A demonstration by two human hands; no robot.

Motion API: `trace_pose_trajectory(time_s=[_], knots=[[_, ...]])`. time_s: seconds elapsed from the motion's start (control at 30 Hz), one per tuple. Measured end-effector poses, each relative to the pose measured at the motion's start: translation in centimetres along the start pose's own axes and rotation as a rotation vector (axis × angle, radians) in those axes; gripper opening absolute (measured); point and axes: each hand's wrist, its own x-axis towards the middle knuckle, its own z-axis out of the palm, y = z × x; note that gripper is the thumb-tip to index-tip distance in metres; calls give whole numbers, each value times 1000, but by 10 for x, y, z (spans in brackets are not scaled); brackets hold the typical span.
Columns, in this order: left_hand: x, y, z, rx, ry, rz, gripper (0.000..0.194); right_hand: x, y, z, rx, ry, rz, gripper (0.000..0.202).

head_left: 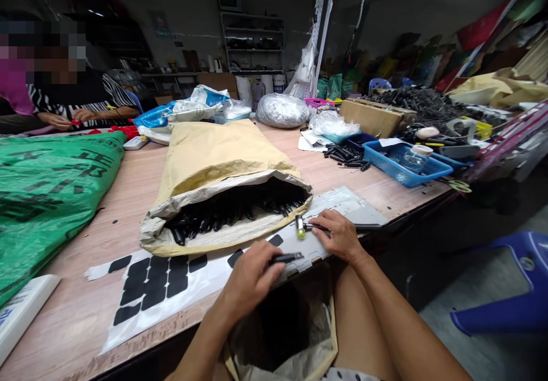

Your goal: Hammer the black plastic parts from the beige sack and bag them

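We see the left hand closed around a black-handled piece above the front edge of the worktable, while the right hand grips the handle of a small hammer over the grey board by that same edge. As we judge it, a loose hold on the piece so near the edge could let it drop into the open sack below, and a careless swing could catch the left fingers, since the hammer head is close to them. The mouth of the paper sack lies just behind the hammer head, so a wide swing might also knock it. To us the piece looks slim and dark, its narrower greyish end pointing right; we cannot make out the tip's detail. The hammer shows a shiny metal head, a yellowish lower face and a dark handle.
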Motion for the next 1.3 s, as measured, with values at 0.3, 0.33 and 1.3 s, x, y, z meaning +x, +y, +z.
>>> trace_pose_trajectory(time_s=[0.3, 0.33, 1.3], knots=[[-64, -33, 93, 9, -370, -433, 31, 1, -2, -1, -29, -10, 33, 19], [-68, -47, 103, 30, -368, -494, 35, 1, -2, -1, -28, -9, 33, 19], [58, -61, -47, 467, 373, -347, 43, 0, -1, 2, -19, 21, 34, 16]])
